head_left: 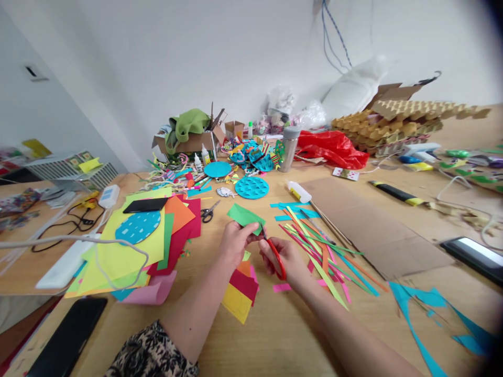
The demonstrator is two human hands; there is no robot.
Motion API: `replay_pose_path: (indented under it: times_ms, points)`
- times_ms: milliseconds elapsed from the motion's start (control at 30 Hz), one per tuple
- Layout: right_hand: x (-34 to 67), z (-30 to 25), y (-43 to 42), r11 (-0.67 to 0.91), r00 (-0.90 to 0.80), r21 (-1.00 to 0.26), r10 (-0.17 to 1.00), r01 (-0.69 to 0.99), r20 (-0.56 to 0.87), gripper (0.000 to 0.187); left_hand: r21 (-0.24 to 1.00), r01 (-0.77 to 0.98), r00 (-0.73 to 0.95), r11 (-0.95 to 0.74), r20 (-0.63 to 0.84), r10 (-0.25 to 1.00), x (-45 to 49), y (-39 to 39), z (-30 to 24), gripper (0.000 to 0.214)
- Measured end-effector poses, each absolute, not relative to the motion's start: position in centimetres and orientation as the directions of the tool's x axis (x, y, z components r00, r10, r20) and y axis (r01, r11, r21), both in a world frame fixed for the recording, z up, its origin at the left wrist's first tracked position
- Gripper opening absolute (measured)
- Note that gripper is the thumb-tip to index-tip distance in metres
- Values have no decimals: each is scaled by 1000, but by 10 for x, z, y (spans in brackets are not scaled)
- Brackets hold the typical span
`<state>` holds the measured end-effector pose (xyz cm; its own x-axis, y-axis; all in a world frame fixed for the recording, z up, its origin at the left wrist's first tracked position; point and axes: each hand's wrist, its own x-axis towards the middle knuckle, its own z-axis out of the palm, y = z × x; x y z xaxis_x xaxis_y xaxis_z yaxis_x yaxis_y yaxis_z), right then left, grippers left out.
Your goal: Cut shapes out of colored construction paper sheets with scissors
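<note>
A piece of green paper (244,215) is pinched in my left hand (237,240), near the middle of the table. My right hand (283,257) grips red-handled scissors (280,264), whose blades reach the right end of the green paper; how far they are parted I cannot make out. Below my hands lie small paper pieces in orange, dark red and a yellow piece (237,302) with faint drawn lines. To the right of my right hand, many-coloured paper strips (320,246) are heaped loosely.
Coloured sheets (137,251) are stacked at left, with a phone (145,205) on top. Black scissors (209,212) lie behind my left hand. Blue discs (251,187), a glue bottle (299,192) and a steel flask (290,149) stand farther back. A cardboard sheet (369,230) lies right.
</note>
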<state>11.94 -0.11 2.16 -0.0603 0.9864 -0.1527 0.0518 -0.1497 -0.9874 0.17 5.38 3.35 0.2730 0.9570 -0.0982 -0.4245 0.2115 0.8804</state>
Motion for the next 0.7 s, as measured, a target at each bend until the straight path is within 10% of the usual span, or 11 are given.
replay_pose_path:
  times_ms: [700]
  points:
    - [119,23,-1,-167,-55,-984,984,60,-170,52,888,-403,269,221,-115,956,1,55,35,13]
